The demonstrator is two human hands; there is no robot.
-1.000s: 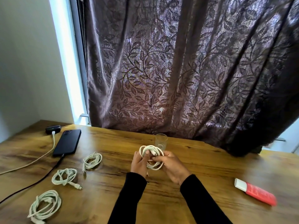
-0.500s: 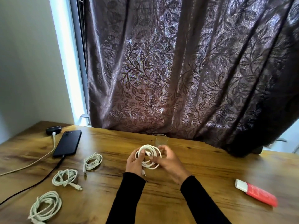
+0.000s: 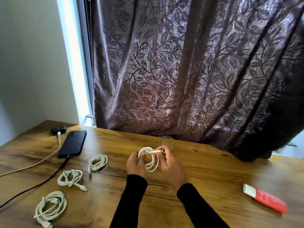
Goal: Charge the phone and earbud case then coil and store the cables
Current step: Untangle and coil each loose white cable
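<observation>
Both hands (image 3: 153, 163) hold a coiled cable (image 3: 148, 159); 3 coils (image 3: 69, 177) lie left.

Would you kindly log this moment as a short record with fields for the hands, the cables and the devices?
left hand: grips the side of the white cable coil
right hand: pinches the coil's plug end at the top
coiled cables on the table: three, white, left of the hands
phone: lies flat, dark cable plugged in
earbud case: white cable plugged in
other items: clear glass, red tube
</observation>
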